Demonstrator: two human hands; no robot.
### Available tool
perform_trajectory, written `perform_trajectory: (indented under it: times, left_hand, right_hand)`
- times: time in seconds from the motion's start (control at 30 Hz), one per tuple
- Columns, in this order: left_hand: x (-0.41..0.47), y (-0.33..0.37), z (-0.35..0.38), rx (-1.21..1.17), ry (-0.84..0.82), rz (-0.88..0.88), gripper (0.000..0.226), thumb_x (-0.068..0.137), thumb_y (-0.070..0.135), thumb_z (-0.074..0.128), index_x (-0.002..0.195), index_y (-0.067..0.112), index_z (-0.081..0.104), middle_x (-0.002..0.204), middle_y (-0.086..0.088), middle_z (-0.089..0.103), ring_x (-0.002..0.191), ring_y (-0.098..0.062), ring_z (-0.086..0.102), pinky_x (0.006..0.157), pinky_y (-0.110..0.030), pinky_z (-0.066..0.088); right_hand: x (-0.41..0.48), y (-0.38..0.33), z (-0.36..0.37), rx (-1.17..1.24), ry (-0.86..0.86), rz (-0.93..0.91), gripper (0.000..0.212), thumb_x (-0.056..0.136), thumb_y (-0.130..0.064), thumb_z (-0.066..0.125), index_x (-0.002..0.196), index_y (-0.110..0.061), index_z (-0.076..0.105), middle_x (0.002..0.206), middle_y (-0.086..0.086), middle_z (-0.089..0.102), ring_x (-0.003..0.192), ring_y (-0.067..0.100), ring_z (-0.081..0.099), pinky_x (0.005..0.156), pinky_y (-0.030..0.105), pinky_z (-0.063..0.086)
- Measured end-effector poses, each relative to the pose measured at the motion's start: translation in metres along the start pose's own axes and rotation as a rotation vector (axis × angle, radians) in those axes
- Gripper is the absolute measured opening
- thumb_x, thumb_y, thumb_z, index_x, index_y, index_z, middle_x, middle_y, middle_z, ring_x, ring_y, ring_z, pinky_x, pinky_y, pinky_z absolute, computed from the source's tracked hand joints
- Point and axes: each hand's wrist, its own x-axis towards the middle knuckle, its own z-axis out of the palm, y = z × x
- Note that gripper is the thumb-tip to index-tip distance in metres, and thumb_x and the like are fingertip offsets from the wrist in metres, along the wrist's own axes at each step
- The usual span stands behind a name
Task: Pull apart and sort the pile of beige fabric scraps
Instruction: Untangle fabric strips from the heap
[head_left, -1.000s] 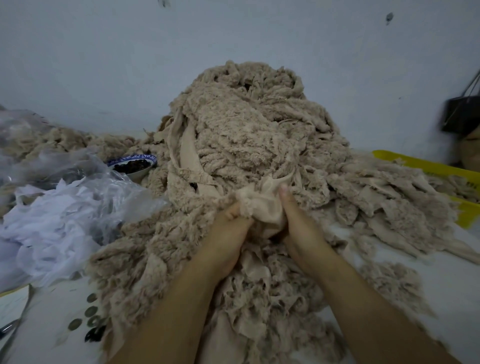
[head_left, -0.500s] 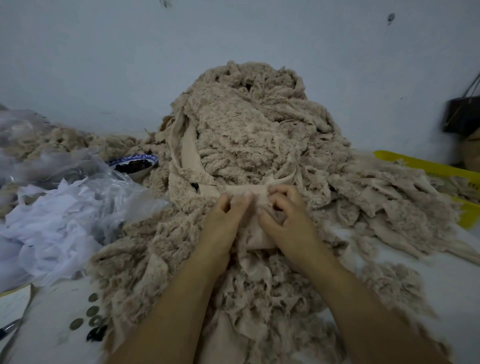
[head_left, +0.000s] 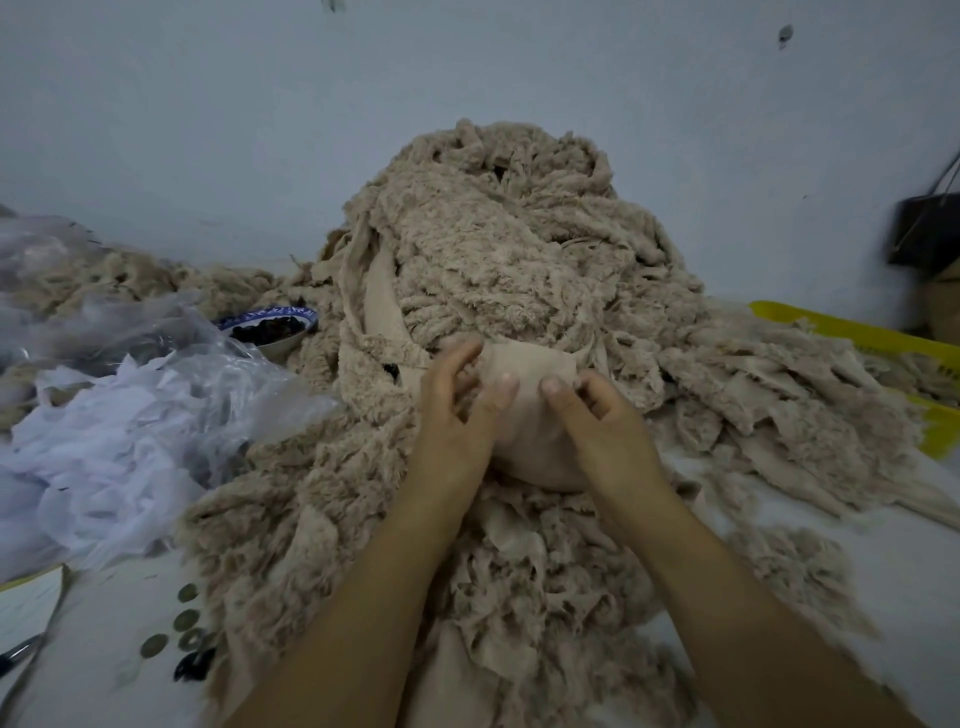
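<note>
A tall pile of fuzzy beige fabric scraps (head_left: 519, 249) fills the middle of the table and spreads to both sides and towards me. At its front lies a smooth beige scrap (head_left: 524, 415), stretched between my hands. My left hand (head_left: 457, 415) pinches its left side, thumb on top and fingers spread behind the upper edge. My right hand (head_left: 597, 421) pinches its right side, thumb pressing the cloth, fingers curled. The two thumbs nearly meet on the scrap.
A clear plastic bag of white cloth (head_left: 119, 431) lies at the left. Behind it stands a blue-rimmed bowl (head_left: 270, 327) with dark contents. Coins and dark rings (head_left: 182, 634) lie at the lower left. A yellow tray (head_left: 883, 338) sits at the right, a dark bag (head_left: 930, 228) behind it.
My hands drew the smooth scrap out of the pile's front and spread it flat; both thumbs now press on its face where earlier the cloth was bunched between my hands.
</note>
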Motion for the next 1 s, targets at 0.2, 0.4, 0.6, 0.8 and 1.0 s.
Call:
perform_trajectory:
  times: [0.2, 0.4, 0.6, 0.8, 1.0]
  left_hand:
    - [-0.003, -0.005, 0.004, -0.035, 0.069, -0.157, 0.036, 0.085, 0.047, 0.070, 0.108, 0.020, 0.074, 0.101, 0.000, 0.078, 0.094, -0.016, 0.074, 0.082, -0.039, 0.060]
    - [0.006, 0.007, -0.012, -0.893, -0.012, -0.437, 0.045, 0.097, 0.032, 0.054, 0.129, 0.001, 0.059, 0.116, -0.019, 0.071, 0.102, -0.029, 0.072, 0.078, -0.039, 0.061]
    - [0.003, -0.001, -0.001, -0.581, 0.024, -0.322, 0.031, 0.087, 0.029, 0.068, 0.110, 0.010, 0.075, 0.111, -0.017, 0.074, 0.103, -0.029, 0.072, 0.080, -0.035, 0.061]
    - [0.003, -0.009, -0.001, -0.378, -0.010, -0.288, 0.030, 0.096, 0.046, 0.061, 0.101, 0.023, 0.080, 0.105, -0.007, 0.077, 0.098, -0.020, 0.074, 0.072, -0.027, 0.059]
    - [0.009, -0.020, 0.000, -0.160, 0.147, -0.303, 0.035, 0.104, 0.044, 0.046, 0.102, 0.024, 0.074, 0.093, 0.005, 0.077, 0.080, -0.008, 0.070, 0.067, -0.023, 0.052]
  right_hand:
    - [0.005, 0.000, -0.005, 0.202, 0.093, 0.076, 0.015, 0.097, -0.031, 0.062, 0.090, -0.040, 0.070, 0.093, -0.013, 0.074, 0.089, 0.008, 0.070, 0.073, 0.024, 0.056]
    - [0.001, 0.001, -0.003, 0.154, -0.068, 0.110, 0.045, 0.079, -0.070, 0.062, 0.109, -0.038, 0.065, 0.100, -0.007, 0.074, 0.070, 0.007, 0.061, 0.076, 0.031, 0.048]
    - [-0.006, 0.001, 0.008, 0.230, -0.224, 0.213, 0.035, 0.084, -0.048, 0.069, 0.108, -0.022, 0.065, 0.101, -0.003, 0.076, 0.091, 0.012, 0.073, 0.071, 0.023, 0.058]
    - [-0.008, 0.006, 0.007, 0.073, -0.249, 0.342, 0.013, 0.096, -0.025, 0.064, 0.103, -0.014, 0.068, 0.102, 0.011, 0.075, 0.094, 0.023, 0.072, 0.085, 0.044, 0.057]
    - [0.025, -0.004, -0.041, 0.733, 0.117, 0.066, 0.051, 0.103, -0.043, 0.044, 0.139, -0.007, 0.048, 0.128, 0.011, 0.064, 0.105, 0.022, 0.069, 0.075, 0.028, 0.056]
